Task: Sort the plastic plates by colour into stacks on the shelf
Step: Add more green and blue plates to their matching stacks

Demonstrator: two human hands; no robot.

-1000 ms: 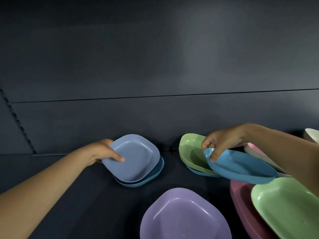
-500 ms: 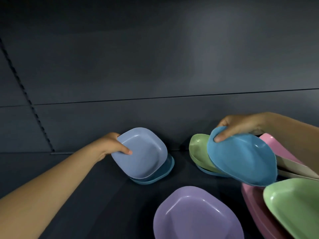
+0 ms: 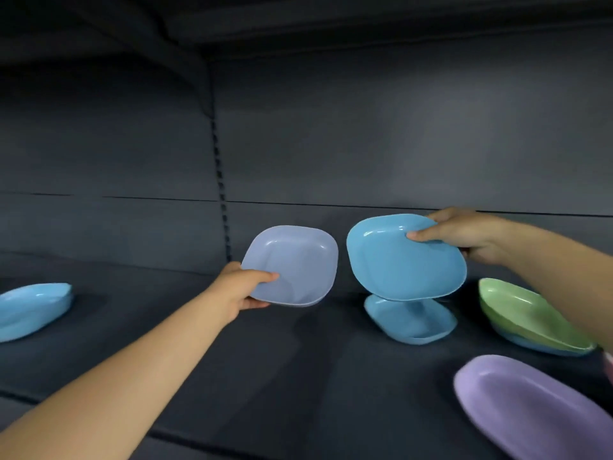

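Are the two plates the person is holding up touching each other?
Apart. The head view shows a strip of dark shelf wall between the periwinkle plate and the bright blue plate.

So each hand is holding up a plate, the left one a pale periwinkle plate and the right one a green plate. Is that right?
Not quite. In the head view the right hand holds a bright blue plate, not a green one; the green plate lies on the shelf farther right. The left hand does hold the pale periwinkle plate.
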